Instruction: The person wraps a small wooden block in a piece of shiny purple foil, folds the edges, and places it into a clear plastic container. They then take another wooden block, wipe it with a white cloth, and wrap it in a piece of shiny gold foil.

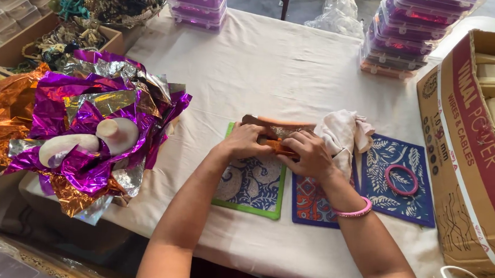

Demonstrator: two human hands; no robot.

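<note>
My left hand (246, 142) and my right hand (309, 154) meet at the table's middle, both closed on a long orange-brown curved piece (279, 124) with a small orange part under my right fingers. A crumpled white cloth (343, 134) lies against my right hand. Below my hands sit a green-edged patterned mat (251, 187) and a blue and red patterned mat (311, 202). A pink bangle circles my right wrist.
A dark blue leaf-print mat (409, 199) to the right carries a pink ring (401, 179). A cardboard box of pale blocks (485, 144) stands at the far right. Purple and orange foil (80, 127) heaps on the left. Stacked purple-lidded cases (406, 34) stand behind.
</note>
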